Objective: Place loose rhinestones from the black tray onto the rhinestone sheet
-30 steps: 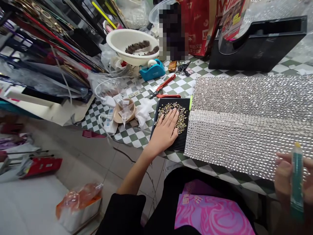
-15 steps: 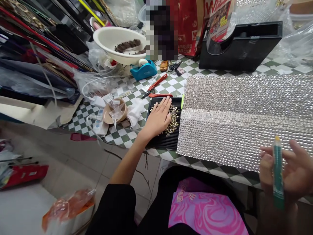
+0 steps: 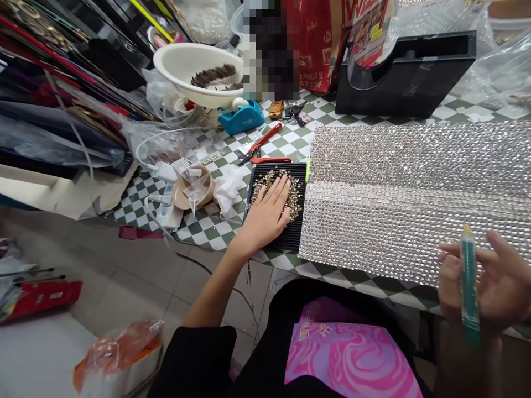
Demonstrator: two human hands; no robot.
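Observation:
My left hand (image 3: 269, 213) lies flat, fingers stretched out, on a pile of small gold-coloured rhinestones (image 3: 293, 193). The stones are spread over a black ridged tray (image 3: 290, 239), partly hidden under the palm. My right hand (image 3: 493, 276) holds a green pen-shaped tool (image 3: 469, 282) with a yellowish tip pointing up, between thumb and fingers. It hovers in front of the near edge of a wide sheet (image 3: 398, 221) covered with rows of shiny stones. This sheet lies just to the right of the tray.
Red-handled pliers (image 3: 265, 145) lie behind the tray. A blue tape dispenser (image 3: 241, 117), a white bowl (image 3: 182, 72) and a black holder (image 3: 406, 83) stand farther back. To the left are a beige bowl (image 3: 180, 193), a crumpled tissue (image 3: 227, 190) and white cables.
My left hand has slid toward me across the tray, uncovering more stones beyond the fingertips. My right hand keeps its hold on the green pen-shaped tool.

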